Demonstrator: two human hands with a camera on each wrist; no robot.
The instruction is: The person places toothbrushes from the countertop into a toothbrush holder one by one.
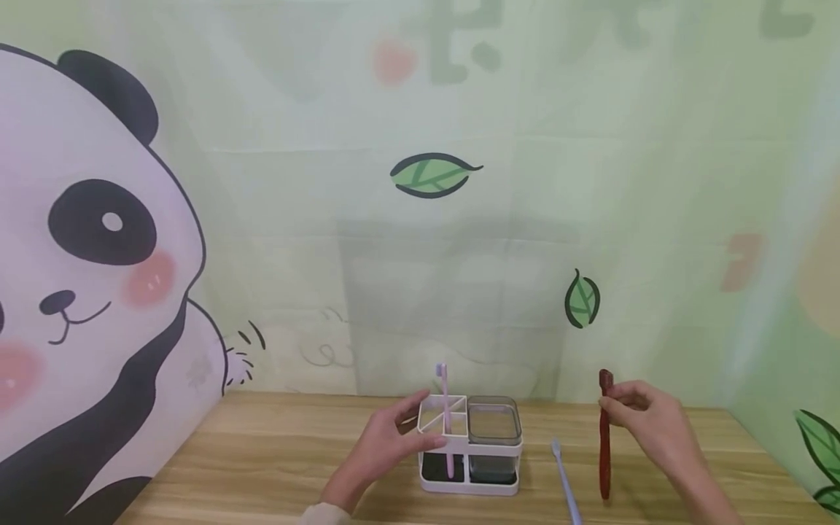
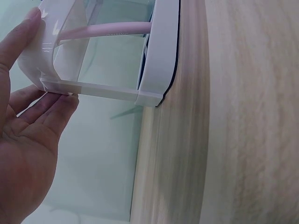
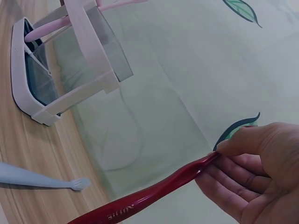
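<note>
A white toothbrush holder [image 1: 488, 450] stands on the wooden table, with a divided rack on its left side and a clear grey cup [image 1: 494, 399] on its right. My left hand [image 1: 387, 441] grips the holder's left side, thumb along the front and fingers round the back. Upright in one rack compartment is a pink toothbrush [image 1: 446, 397]. My right hand [image 1: 656, 423] pinches a dark red toothbrush [image 1: 605, 459] near its head, handle hanging down, to the right of the holder. In the right wrist view the thumb and fingers cover the brush's head end.
Between the holder and the red toothbrush lies a light blue toothbrush [image 1: 566, 485] on the table [image 1: 282, 452]. A green backdrop [image 1: 282, 219] with a printed panda [image 1: 92, 328] and leaves hangs right behind the table's back edge.
</note>
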